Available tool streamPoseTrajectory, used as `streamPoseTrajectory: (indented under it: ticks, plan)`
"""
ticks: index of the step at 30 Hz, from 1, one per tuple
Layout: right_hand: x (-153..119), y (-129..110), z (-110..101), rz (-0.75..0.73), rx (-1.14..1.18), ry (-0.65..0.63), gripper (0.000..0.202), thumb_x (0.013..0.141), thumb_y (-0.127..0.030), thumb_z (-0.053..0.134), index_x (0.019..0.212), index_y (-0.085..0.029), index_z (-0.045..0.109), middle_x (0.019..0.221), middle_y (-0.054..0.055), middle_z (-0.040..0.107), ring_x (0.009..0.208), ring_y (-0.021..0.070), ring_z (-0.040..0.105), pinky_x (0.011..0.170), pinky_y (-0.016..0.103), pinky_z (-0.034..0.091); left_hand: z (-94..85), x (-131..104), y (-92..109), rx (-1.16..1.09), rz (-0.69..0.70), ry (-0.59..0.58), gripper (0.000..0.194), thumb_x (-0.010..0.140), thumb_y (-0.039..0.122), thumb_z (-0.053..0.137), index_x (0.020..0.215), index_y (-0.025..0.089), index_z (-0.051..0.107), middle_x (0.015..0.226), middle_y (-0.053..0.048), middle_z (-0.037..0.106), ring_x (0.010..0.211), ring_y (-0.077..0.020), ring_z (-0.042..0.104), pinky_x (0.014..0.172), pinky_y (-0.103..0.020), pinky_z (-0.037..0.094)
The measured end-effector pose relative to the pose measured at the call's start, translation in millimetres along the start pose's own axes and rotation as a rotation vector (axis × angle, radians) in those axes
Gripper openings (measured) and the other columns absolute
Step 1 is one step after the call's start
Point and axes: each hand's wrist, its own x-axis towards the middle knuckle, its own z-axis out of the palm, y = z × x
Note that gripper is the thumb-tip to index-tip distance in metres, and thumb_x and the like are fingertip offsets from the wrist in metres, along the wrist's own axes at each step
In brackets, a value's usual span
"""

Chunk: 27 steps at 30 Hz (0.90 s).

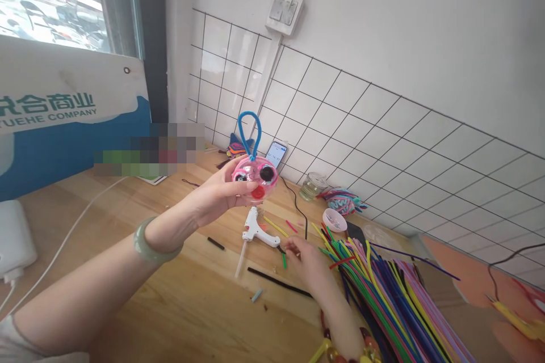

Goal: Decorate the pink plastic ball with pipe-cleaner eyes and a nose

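Note:
Raised over the wooden table, my left hand [221, 190] is closed round a clear pink ball ornament [260, 191]. The ball has black eye-like discs, a red patch and a blue pipe-cleaner loop [250, 130] standing up from its top. Lower on the right, my right hand [303, 255] is empty, its fingers loosely bent and apart, close to the handle of a white hot glue gun [258, 231]. A clear glue stick [240, 260] sticks out of the gun. Beside the fingers lies a short green pipe-cleaner piece [284, 261].
A large bundle of coloured pipe cleaners [395, 295] fills the right side. Along the wall stand a phone [276, 154], a glass jar [314, 186], a pink dish [334, 219] and fish-like crafts [343, 201]. A black strip [279, 282] lies in front; a white charger [16, 238] is left.

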Motion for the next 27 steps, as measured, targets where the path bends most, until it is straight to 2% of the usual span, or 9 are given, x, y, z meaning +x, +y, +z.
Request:
streamPoseTrajectory:
  ticks: [3, 6, 10, 13, 16, 18, 21, 25, 27]
  plan:
    - [11.1, -4.3, 2.9, -0.023, -0.060, 0.065, 0.025, 0.082, -0.010, 0.043, 0.095, -0.017, 0.062, 0.099, 0.008, 0.067, 0.094, 0.0214, 0.061, 0.083, 0.034, 0.046, -1.1, 0.9, 0.0, -0.006, -0.002, 0.010, 0.051, 0.073, 0.022, 0.070, 0.120, 0.024, 0.050, 0.123, -0.009, 0.055, 0.108, -0.0268, 0.056, 0.090, -0.044, 0.048]
    - [23.7, -18.2, 19.8, -0.095, -0.110, 0.078, 0.035, 0.076, -0.008, 0.050, 0.107, -0.020, 0.061, 0.107, 0.008, 0.066, 0.105, 0.0229, 0.057, 0.091, 0.035, 0.042, -2.4, 1.6, -0.3, -0.006, -0.001, 0.025, 0.055, 0.072, 0.023, 0.072, 0.121, 0.024, 0.049, 0.122, -0.010, 0.056, 0.106, -0.0265, 0.058, 0.087, -0.043, 0.049]
    - [35.2, -32.5, 46.5, -0.107, -0.173, 0.132, 0.049, 0.072, 0.000, 0.044, 0.114, -0.020, 0.060, 0.101, 0.010, 0.069, 0.098, 0.0257, 0.061, 0.084, 0.038, 0.046, -3.4, 0.8, 1.6, -0.017, -0.007, 0.053, 0.062, 0.070, 0.025, 0.073, 0.126, 0.025, 0.046, 0.125, -0.010, 0.053, 0.103, -0.0246, 0.059, 0.084, -0.040, 0.050]
    - [38.5, -29.5, 53.1, -0.100, -0.188, 0.201, 0.053, 0.068, 0.003, 0.040, 0.113, -0.018, 0.062, 0.095, 0.014, 0.069, 0.092, 0.0303, 0.064, 0.078, 0.042, 0.049, -4.8, 0.7, 2.4, -0.003, -0.006, 0.088, 0.069, 0.068, 0.025, 0.075, 0.129, 0.025, 0.043, 0.126, -0.011, 0.052, 0.099, -0.0230, 0.059, 0.079, -0.036, 0.051]
    - [38.6, -17.7, 40.7, -0.137, -0.144, 0.254, 0.051, 0.066, 0.001, 0.044, 0.110, -0.018, 0.064, 0.097, 0.014, 0.070, 0.093, 0.0320, 0.065, 0.077, 0.040, 0.052, -7.1, 1.3, 1.8, 0.005, 0.012, 0.123, 0.074, 0.067, 0.024, 0.076, 0.132, 0.027, 0.039, 0.129, -0.011, 0.048, 0.098, -0.0222, 0.058, 0.076, -0.034, 0.052]
    - [36.6, -9.1, 23.4, -0.176, -0.086, 0.288, 0.041, 0.073, -0.007, 0.048, 0.108, -0.022, 0.063, 0.099, 0.010, 0.070, 0.092, 0.0292, 0.066, 0.076, 0.036, 0.053, -8.5, 1.5, 1.9, 0.006, 0.024, 0.124, 0.075, 0.068, 0.024, 0.075, 0.133, 0.027, 0.037, 0.132, -0.011, 0.046, 0.101, -0.0224, 0.057, 0.079, -0.036, 0.051]
    - [28.1, -0.9, -7.5, -0.179, 0.003, 0.366, 0.023, 0.087, -0.027, 0.046, 0.104, -0.025, 0.060, 0.087, 0.005, 0.071, 0.073, 0.0224, 0.068, 0.060, 0.029, 0.054, -10.3, 1.6, 2.7, 0.032, 0.037, 0.122, 0.077, 0.068, 0.024, 0.075, 0.134, 0.027, 0.036, 0.135, -0.010, 0.044, 0.107, -0.0241, 0.055, 0.083, -0.037, 0.051]
    - [5.3, -5.9, -37.3, -0.141, 0.244, 0.565, 0.027, 0.088, -0.044, 0.047, 0.086, -0.022, 0.061, 0.064, 0.001, 0.064, 0.062, 0.0187, 0.063, 0.059, 0.025, 0.052, -12.6, 3.2, 1.8, 0.119, 0.059, 0.130, 0.081, 0.066, 0.026, 0.077, 0.135, 0.028, 0.035, 0.138, -0.010, 0.043, 0.115, -0.0266, 0.050, 0.084, -0.034, 0.048]
    - [-7.0, -14.4, -43.3, -0.135, 0.389, 0.596, 0.031, 0.086, -0.049, 0.049, 0.078, -0.022, 0.060, 0.057, -0.001, 0.058, 0.055, 0.0159, 0.058, 0.054, 0.023, 0.049, -13.0, 4.5, -0.2, 0.157, 0.077, 0.125, 0.082, 0.066, 0.024, 0.077, 0.136, 0.026, 0.034, 0.139, -0.010, 0.042, 0.116, -0.0260, 0.050, 0.086, -0.033, 0.046]
